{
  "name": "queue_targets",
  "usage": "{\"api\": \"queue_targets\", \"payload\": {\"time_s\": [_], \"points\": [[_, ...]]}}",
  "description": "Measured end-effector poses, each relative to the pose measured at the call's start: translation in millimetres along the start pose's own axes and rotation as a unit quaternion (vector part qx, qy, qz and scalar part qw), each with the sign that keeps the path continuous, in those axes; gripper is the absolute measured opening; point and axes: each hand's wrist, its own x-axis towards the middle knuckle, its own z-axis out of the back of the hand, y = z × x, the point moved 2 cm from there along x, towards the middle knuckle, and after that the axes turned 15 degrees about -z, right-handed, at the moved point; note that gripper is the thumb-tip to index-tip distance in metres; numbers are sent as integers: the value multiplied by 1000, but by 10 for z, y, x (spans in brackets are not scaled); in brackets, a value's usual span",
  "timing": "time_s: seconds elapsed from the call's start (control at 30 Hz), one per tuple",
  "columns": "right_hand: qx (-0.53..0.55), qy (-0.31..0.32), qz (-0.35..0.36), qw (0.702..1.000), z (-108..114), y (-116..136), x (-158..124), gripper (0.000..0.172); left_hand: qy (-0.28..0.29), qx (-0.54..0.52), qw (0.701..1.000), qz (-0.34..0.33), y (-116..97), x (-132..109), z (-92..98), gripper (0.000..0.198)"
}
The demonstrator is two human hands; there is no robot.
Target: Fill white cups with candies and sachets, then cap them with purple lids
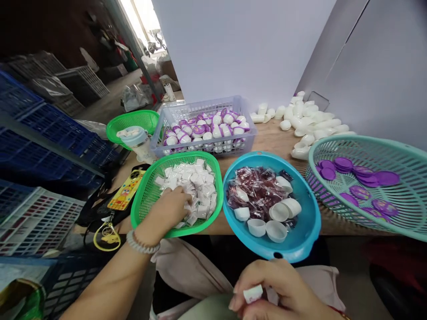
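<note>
My left hand point(173, 206) reaches into a green basket point(143, 209) of small white wrapped packets point(200, 182). Its fingers are bent down among the packets, and their tips are hidden. Low over my lap, my right hand point(276, 284) is closed round a small white packet point(252, 294) with faint print; another pale piece shows behind it in the palm. Between the hands and the back of the table stands a blue basin point(310, 235). It contains dark red wrapped packets point(251, 186) and several white plastic cups point(276, 231), mostly along its near side.
A clear lilac crate point(200, 106) of white-and-purple capsules point(216, 131) stands behind. Rightward are a teal basket point(367, 144) with purple lids point(360, 175) and a heap of white capsule shells point(310, 120). A phone point(125, 191) and a lidded cup point(142, 146) lie left.
</note>
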Motion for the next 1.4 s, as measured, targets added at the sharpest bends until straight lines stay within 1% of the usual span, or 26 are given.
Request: {"api": "queue_targets", "payload": {"time_s": [0.07, 0.13, 0.2, 0.27, 0.33, 0.4, 0.43, 0.5, 0.57, 0.63, 0.67, 0.7, 0.73, 0.8, 0.87, 0.93, 0.97, 1.07, 1.17, 1.23, 1.3, 1.33, 1.4], "points": [[-3, -14, 13, 1000, 28, -39, -25, 13, -1, -1, 1000, 12, -1, 35, 56, 10], [4, -27, 53, 998, 70, -61, -60, 14, -21, -9, 999, 25, -21, 21, 180, 8], [6, -45, 89, 995, 118, -73, -101, 20, -46, -29, 998, 37, -93, -31, 330, 11], [-16, -91, 115, 989, 167, -57, -132, 31, -102, -104, 988, 41, -242, -96, 458, 21], [-52, -150, 136, 978, 206, 2, -131, 37, -174, -214, 961, 23, -462, -146, 526, 25], [-86, -185, 156, 966, 218, 95, -80, 37, -228, -307, 924, -8, -713, -167, 526, 20], [-91, -198, 162, 962, 218, 142, -38, 34, -237, -334, 912, -23, -835, -166, 503, 17], [-73, -235, 169, 954, 219, 218, 63, 22, -239, -378, 894, -41, -1039, -152, 437, 12], [-35, -285, 175, 942, 222, 253, 157, 12, -227, -419, 878, -49, -1174, -136, 373, 10], [-12, -328, 167, 929, 223, 248, 224, 10, -217, -450, 865, -54, -1244, -130, 337, 9], [-4, -338, 161, 927, 222, 237, 247, 8, -213, -465, 857, -59, -1262, -132, 331, 9], [10, -340, 149, 928, 220, 222, 264, 6, -206, -482, 849, -63, -1275, -137, 330, 11], [32, -337, 136, 931, 217, 205, 273, 9, -197, -501, 840, -67, -1284, -144, 332, 15], [82, -325, 106, 936, 208, 179, 276, 24, -178, -529, 827, -73, -1305, -162, 341, 19], [104, -323, 82, 937, 194, 176, 261, 33, -183, -526, 827, -76, -1326, -179, 352, 19], [94, -313, 75, 942, 175, 196, 241, 31, -197, -515, 832, -68, -1346, -187, 349, 15], [89, -301, 76, 946, 165, 209, 233, 29, -202, -519, 829, -58, -1352, -188, 339, 13], [92, -265, 85, 956, 153, 228, 215, 25, -213, -539, 814, -33, -1363, -191, 292, 20], [104, -265, 100, 953, 185, 221, 201, 11, -235, -538, 808, -44, -1364, -212, 236, 24], [130, -271, 107, 948, 229, 217, 193, 10, -229, -545, 805, -49, -1361, -232, 180, 27], [161, -259, 112, 946, 273, 224, 193, 13, -200, -584, 786, -47, -1359, -245, 108, 31], [168, -245, 115, 948, 289, 232, 197, 14, -179, -614, 767, -46, -1363, -248, 73, 33], [149, -226, 118, 955, 306, 249, 214, 14, -144, -683, 714, -57, -1385, -246, 23, 33]]}}
